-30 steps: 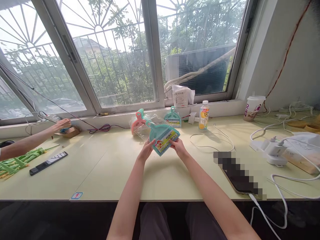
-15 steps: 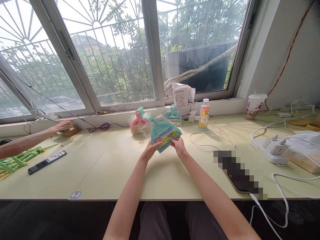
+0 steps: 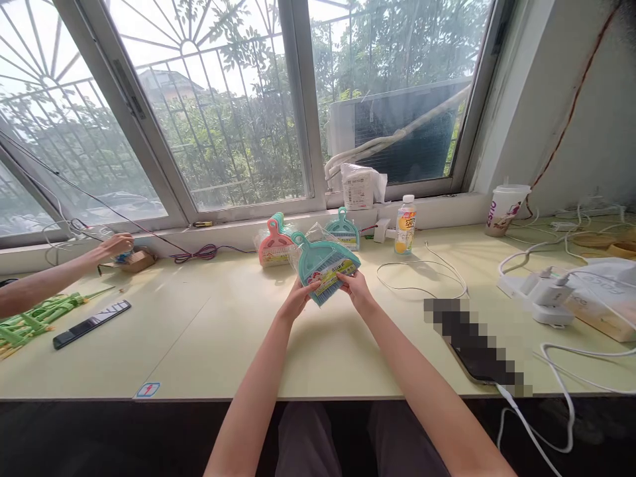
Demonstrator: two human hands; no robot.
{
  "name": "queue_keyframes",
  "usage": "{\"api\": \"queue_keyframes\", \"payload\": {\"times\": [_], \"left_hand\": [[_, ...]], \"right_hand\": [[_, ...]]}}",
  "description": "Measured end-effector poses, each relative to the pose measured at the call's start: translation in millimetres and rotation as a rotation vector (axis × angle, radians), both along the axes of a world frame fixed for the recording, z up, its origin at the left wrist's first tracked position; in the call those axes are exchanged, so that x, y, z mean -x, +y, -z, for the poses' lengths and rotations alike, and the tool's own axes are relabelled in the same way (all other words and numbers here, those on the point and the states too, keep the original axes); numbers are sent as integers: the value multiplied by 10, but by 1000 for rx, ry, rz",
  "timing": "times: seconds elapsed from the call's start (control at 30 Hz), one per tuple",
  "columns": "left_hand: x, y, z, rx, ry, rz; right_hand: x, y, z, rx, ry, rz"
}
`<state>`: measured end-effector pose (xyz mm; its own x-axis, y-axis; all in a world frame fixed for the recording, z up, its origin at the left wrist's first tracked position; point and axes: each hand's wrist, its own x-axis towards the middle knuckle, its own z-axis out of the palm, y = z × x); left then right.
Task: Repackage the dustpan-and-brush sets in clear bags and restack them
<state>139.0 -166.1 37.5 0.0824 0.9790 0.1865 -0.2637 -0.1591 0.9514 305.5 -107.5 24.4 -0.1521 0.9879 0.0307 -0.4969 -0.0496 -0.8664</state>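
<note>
Both my hands hold a small teal dustpan-and-brush set (image 3: pixel 322 260) with a yellow label, lifted a little above the pale green table (image 3: pixel 209 331). My left hand (image 3: pixel 297 299) pinches its lower left edge, and my right hand (image 3: pixel 356 290) pinches its lower right edge. Its handle points up and to the left. Behind it on the table lie a pink dustpan set (image 3: pixel 272 245) in clear wrap and another teal dustpan set (image 3: pixel 343 232).
A drink bottle (image 3: pixel 405 225), a white cable loop (image 3: pixel 422 275), a phone (image 3: pixel 472 344), chargers (image 3: pixel 549 298) and a cup (image 3: pixel 501 211) lie to the right. At the left, another person's hand (image 3: pixel 115 246) reaches a small box near a remote (image 3: pixel 89 323) and green plastic pieces (image 3: pixel 24 324).
The teal dustpan set has tilted more upright and drawn slightly nearer in my hands. The other person's hand at the left has shifted a little by the box.
</note>
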Motion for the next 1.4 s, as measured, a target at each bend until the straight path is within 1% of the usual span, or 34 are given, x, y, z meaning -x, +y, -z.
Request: {"api": "queue_keyframes", "payload": {"times": [0.1, 0.2, 0.27, 0.4, 0.53, 0.63, 0.7, 0.83, 0.87, 1.03, 1.23, 1.33, 1.4], "left_hand": [[19, 13, 22, 9, 6, 11], [45, 31, 29, 2, -5, -10], [54, 30, 16, 1, -8, -10], [39, -12, -34, 4, 4, 49], [14, -43, -60, 13, 34, 64], [18, -30, -50, 16, 30, 61], [29, -15, -41, 17, 1, 44], [52, -16, -58, 10, -54, -11], [56, -23, -68, 7, -58, -14], [74, -38, -86, 35, -47, 0], [110, 10, -29, 37, -44, -3], [122, 14, -36, 37, -50, -8], [110, 4, -48, 38, -55, -13]], "right_hand": [[-13, -4, -35, 19, -20, -16], [-47, -1, -84, 44, -30, -51], [-75, 7, -106, 59, -3, -15], [-115, 30, -94, 71, 52, 90], [-120, 41, -63, 107, 19, 122], [-120, 37, -76, 130, -19, 119], [-115, 25, -94, 109, -2, 77], [-62, -11, -83, -45, 80, -144], [-44, -16, -67, -73, 84, -175], [-15, 15, 7, -77, 73, -177], [-121, 27, -37, -106, 57, -222], [-129, 4, -46, -125, 67, -240], [-106, -3, -37, -127, 82, -221]]}}
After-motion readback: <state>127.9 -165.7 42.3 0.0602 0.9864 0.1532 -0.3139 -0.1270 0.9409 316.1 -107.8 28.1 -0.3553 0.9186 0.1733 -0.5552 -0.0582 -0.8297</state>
